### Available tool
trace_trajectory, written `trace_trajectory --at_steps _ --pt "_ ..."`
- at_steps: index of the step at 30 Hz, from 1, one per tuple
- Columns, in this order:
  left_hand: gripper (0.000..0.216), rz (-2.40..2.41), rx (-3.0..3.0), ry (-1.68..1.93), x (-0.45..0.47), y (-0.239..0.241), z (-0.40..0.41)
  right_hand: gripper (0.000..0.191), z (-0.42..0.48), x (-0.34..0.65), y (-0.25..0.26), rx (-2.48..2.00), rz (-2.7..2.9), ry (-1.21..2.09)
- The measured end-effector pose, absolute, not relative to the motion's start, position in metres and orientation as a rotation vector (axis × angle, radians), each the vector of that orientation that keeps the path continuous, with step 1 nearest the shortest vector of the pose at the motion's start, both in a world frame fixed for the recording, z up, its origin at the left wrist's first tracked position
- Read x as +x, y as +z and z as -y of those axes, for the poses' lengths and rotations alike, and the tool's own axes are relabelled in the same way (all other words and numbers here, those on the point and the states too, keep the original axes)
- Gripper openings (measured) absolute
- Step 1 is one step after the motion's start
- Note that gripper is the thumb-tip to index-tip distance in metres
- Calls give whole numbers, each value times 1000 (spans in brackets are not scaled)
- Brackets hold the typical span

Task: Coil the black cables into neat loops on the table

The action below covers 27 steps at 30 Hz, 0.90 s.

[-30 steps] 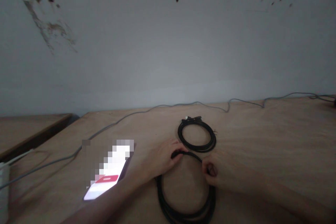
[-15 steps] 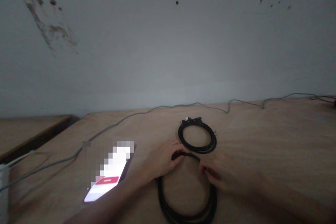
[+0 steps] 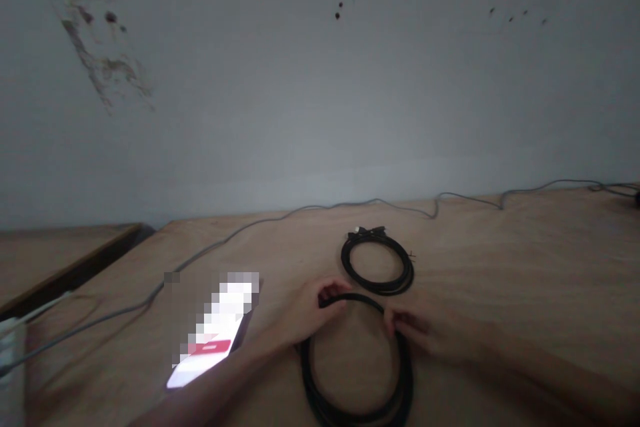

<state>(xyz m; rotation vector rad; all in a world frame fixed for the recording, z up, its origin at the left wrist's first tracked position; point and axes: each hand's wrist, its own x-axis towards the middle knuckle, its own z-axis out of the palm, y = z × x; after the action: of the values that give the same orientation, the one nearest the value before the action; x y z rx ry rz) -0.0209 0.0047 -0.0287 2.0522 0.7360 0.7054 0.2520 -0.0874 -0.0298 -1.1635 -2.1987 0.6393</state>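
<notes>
One thick, round coil of black, rubbery-looking cable (image 3: 314,395), lying on the pale wooden surface (image 3: 525,267) between and nearer than the hands: right hand (image 3: 407,323) closed on its far-right edge; left hand (image 3: 325,300) parted around its far-left edge, contact hard to judge in dim light. One smaller black cable ring with plugs (image 3: 383,287), just beyond both hands. Risk: uneven hold could let loops spring apart.

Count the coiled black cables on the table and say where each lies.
2. The near coil is at the left hand and right hand, which cover parts of it; the far coil lies just beyond, nearer the wall. No others show.
</notes>
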Motion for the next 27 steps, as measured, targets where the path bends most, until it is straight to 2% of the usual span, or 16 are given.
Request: trace_trajectory --at_steps 5,18,27 --pt "22 -801 1950 713 -23 -34 -5 24 81 254 -31 -1146 2151 793" --pt "15 -882 1952 778 -18 -35 1 40 80 259 -43 -1205 2147 776" --pt "15 -942 1967 838 -13 -32 10 28 86 254 -37 -1345 2138 736"
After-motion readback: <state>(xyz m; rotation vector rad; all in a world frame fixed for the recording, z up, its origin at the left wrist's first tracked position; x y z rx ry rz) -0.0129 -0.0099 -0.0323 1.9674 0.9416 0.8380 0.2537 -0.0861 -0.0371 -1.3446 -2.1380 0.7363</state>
